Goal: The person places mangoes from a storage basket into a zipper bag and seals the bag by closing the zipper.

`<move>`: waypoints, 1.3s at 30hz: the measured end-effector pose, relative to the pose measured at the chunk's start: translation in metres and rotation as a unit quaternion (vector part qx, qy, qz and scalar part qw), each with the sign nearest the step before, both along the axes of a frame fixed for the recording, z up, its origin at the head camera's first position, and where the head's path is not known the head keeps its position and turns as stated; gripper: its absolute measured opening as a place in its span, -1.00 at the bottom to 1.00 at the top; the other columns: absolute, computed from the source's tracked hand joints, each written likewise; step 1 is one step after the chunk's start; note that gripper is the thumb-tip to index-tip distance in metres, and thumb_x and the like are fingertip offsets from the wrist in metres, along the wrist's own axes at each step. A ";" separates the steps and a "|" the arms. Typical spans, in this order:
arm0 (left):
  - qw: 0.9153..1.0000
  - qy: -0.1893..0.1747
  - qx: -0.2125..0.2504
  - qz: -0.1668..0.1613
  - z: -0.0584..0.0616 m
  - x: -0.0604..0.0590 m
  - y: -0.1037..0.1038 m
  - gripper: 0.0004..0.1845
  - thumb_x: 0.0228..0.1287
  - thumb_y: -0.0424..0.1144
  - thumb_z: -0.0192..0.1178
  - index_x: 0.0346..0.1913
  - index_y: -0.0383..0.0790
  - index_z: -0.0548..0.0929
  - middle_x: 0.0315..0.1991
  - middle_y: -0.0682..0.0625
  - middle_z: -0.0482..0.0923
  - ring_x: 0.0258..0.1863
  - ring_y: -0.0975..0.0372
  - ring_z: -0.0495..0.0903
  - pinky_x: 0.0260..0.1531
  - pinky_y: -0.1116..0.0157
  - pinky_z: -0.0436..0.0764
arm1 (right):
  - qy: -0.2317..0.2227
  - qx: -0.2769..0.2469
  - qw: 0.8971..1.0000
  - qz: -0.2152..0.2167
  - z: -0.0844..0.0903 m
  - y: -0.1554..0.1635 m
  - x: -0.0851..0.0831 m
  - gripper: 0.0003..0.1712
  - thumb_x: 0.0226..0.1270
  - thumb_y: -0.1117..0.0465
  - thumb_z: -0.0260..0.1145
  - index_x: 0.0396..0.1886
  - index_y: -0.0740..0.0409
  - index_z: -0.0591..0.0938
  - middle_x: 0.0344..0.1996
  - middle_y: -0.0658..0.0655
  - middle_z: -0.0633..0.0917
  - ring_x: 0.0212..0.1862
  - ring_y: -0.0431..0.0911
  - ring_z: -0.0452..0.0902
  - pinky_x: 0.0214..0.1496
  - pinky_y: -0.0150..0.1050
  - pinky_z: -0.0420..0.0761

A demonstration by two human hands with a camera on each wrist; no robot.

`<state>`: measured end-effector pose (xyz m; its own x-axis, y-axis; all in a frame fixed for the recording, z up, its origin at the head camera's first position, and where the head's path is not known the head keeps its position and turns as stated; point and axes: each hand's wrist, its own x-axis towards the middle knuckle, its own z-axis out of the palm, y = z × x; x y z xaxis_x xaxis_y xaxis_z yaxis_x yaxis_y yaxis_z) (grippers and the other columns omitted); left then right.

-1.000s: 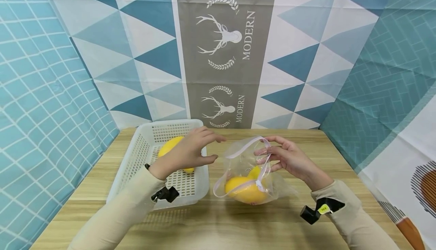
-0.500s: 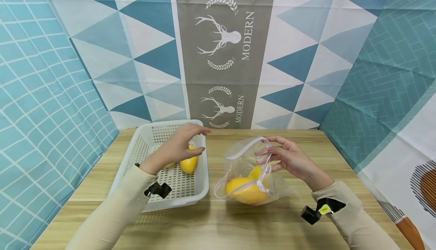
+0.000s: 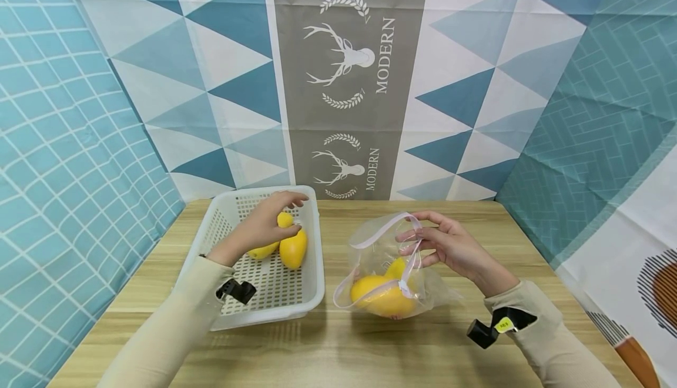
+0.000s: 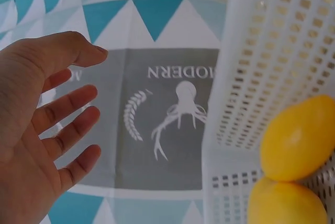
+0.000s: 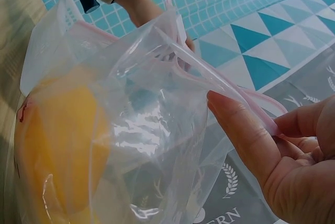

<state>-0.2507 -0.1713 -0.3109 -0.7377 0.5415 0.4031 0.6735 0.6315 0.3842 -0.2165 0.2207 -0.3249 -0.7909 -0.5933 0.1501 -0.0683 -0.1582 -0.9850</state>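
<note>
My left hand [image 3: 259, 223] hovers over the white plastic basket [image 3: 319, 247], thumb and fingers spread apart with nothing between them. Under it, yellow mangoes lie in the basket: one mango [image 3: 293, 251] is in plain sight, and another mango [image 3: 263, 252] is partly covered by the hand. In the left wrist view the fingers [image 4: 73, 103] are apart beside the basket's wall. My right hand [image 3: 452, 247] pinches the rim of a clear zip bag [image 3: 378, 232] between thumb and fingers, its mouth gaping toward the left. Yellow mangoes [image 3: 383, 297] sit inside the bag.
Basket and bag stand side by side on a wood-grain table [image 3: 338, 353]. A patterned cloth [image 3: 349, 82] rises behind the table, with blue tiled sheeting [image 3: 79, 141] at the left. Each wrist carries a small black camera [image 3: 481, 334].
My left hand has drawn back leftward from near the bag's mouth to above the basket, uncovering more of the mangoes there. The right hand and bag have hardly moved.
</note>
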 end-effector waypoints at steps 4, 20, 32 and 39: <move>1.000 -0.021 0.009 0.015 -0.007 -0.006 -0.009 -0.37 0.19 -0.36 0.34 0.34 -0.34 0.42 0.10 -0.24 0.55 0.09 -0.08 0.51 0.10 -0.10 0.46 | 0.001 0.000 1.000 0.002 0.000 0.000 0.000 -0.66 0.59 0.34 -0.01 0.26 0.11 0.44 -0.03 0.13 0.73 -0.11 -0.03 0.73 -0.27 -0.13 0.70; 0.988 -0.111 0.009 0.103 -0.039 -0.031 -0.046 -0.24 0.23 -0.37 0.33 0.45 -0.40 0.23 0.24 -0.39 0.38 0.18 -0.24 0.41 0.13 -0.18 0.44 | 0.001 -0.001 1.000 0.006 0.000 0.000 -0.001 -0.64 0.58 0.32 0.02 0.30 0.21 0.40 -0.04 0.14 0.74 -0.11 -0.03 0.73 -0.27 -0.14 0.70; 0.973 -0.156 -0.038 0.167 -0.063 -0.042 -0.057 -0.18 0.22 -0.31 0.34 0.45 -0.48 0.17 0.31 -0.49 0.25 0.30 -0.31 0.23 0.19 -0.25 0.32 | 0.009 -0.001 1.000 0.011 0.000 -0.001 -0.001 -0.66 0.58 0.33 0.01 0.27 0.20 0.42 -0.04 0.15 0.73 -0.10 -0.01 0.73 -0.26 -0.13 0.70; 0.957 -0.167 -0.104 0.215 -0.080 -0.047 -0.055 -0.11 0.18 -0.20 0.37 0.46 -0.46 0.16 0.35 -0.55 0.12 0.32 -0.39 0.11 0.17 -0.29 0.31 | 0.006 0.000 1.000 0.008 -0.001 0.000 -0.001 -0.65 0.59 0.33 0.00 0.28 0.20 0.42 -0.04 0.15 0.74 -0.11 -0.01 0.73 -0.26 -0.14 0.70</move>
